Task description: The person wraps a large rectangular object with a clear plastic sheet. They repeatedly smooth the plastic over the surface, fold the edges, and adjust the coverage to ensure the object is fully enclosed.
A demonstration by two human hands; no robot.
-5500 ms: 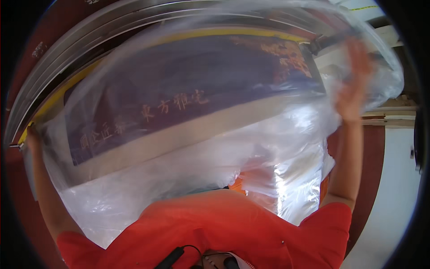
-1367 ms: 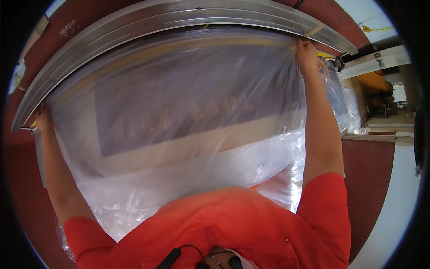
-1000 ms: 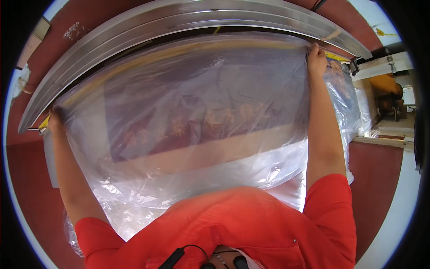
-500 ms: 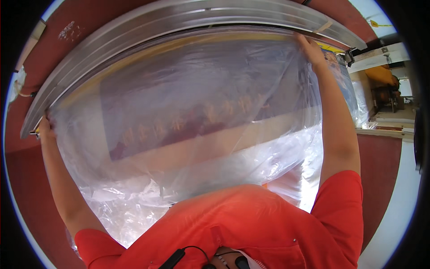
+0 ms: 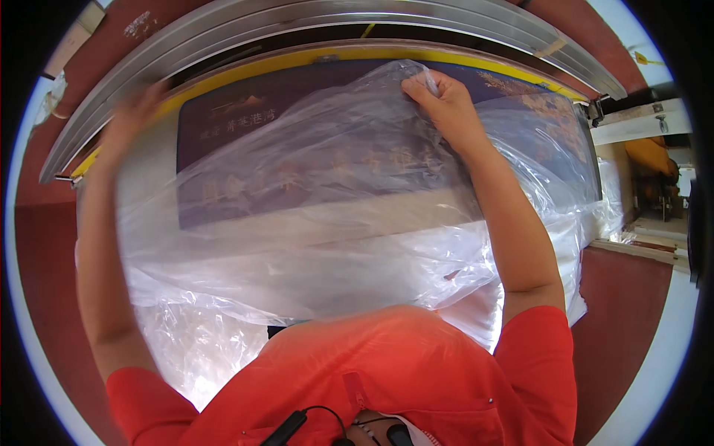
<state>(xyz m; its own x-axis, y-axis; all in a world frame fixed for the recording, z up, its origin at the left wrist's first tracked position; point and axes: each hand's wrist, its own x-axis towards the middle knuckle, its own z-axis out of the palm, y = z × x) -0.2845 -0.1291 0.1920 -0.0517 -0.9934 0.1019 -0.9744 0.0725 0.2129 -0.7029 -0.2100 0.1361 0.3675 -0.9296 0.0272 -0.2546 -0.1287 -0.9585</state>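
Note:
A thin clear plastic sheet (image 5: 335, 238) drapes over a dark purple printed mat (image 5: 223, 111) with golden characters and a landscape pattern at its right. My right hand (image 5: 445, 104) pinches a gathered edge of the sheet between thumb and fingers, raised over the upper middle of the mat. The upper left of the mat lies uncovered. Over the left end of a yellow strip (image 5: 245, 72), my left hand (image 5: 134, 123) is smeared by motion, so its fingers cannot be read. The near part of the sheet falls in bright folds towards my body.
A long ribbed metal rail (image 5: 357, 16) crosses the far side, bent by the lens. A small metal bracket (image 5: 597, 111) sits at its right end. Crumpled clear plastic (image 5: 190, 346) lies at the near left. Red floor (image 5: 621, 320) shows at the right.
My right hand has moved left, drawing the sheet's far edge inward and uncovering the yellow strip and mat's far part. My left hand has swung up and right from the rail's left end.

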